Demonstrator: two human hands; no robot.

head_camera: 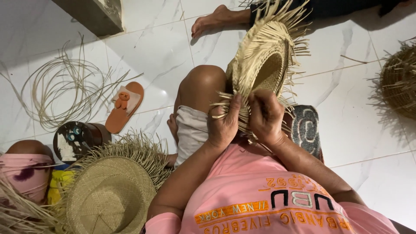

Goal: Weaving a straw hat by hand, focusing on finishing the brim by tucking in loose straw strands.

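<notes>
Nearest: pink T-shirt with an orange printed band and dark block lettering across the chest, bottom of view at 6 o'clock. Both forearms rise from it toward centre.

Left hand just above centre-left, fingers curled and pinching loose straw ends at the edge of the half-woven straw hat. Right hand touching it at 3 o'clock of the left, fingers closed on the same hat edge (thumbs hidden, grip looks tight). The hat stands tilted on its edge over the bare knee, at 12 to 1 o'clock from the hands, unwoven fringe sticking out all round.

At 7 o'clock, finished straw hat lying flat with fringe, beside a second person's pink-clad knee and something yellow. Just above it a round dark tin lid with worn white label patches and two small blue dots. At 9 to 10 o'clock an orange sandal, then a loose coil of cane strips.

At 3 o'clock a grey patterned mat; far right edge another dark woven piece. At 12 o'clock a bare foot of another person.

Surface: glossy white marble-look floor tiles with grey veins; grey wall base at 11 o'clock.
</notes>
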